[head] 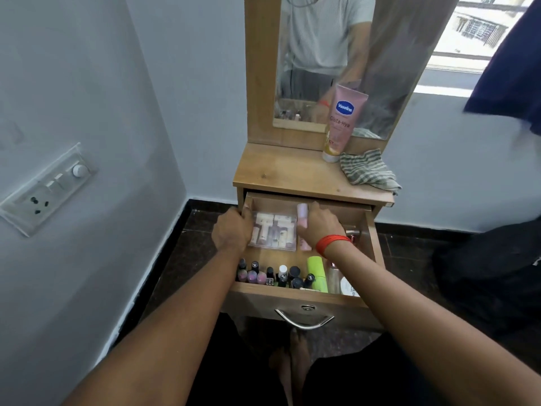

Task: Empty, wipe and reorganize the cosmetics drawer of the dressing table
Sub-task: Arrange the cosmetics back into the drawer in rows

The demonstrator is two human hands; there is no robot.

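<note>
The clear plastic box (273, 231) is my landmark here, sitting at the back left of the open drawer (304, 293). My worry is this: if I lift that box by one edge only, it could tip and knock into the row of nail polish bottles (265, 273) standing in front of it, along the drawer's front wall, and those small upright bottles look easy to topple. The pink bottle (303, 218) just right of the box is the other risk; I seem to have it only by the sides, and a loose hold could let it drop onto the items lying beside it.

My left hand (232, 230) is curled over the left edge of the box, fingers bent down around it and partly hidden, so I cannot tell how firmly they have closed. My right hand (320, 227) is right of the box, fingers narrowed around the pink bottle, whose top shows above my knuckles.

Behind the box, up on the tabletop (281, 168), the striped cloth (367, 171) waits beside the pink lotion tube (341, 121); by my reckoning the emptying has barely begun, since the drawer looks nearly full
</note>
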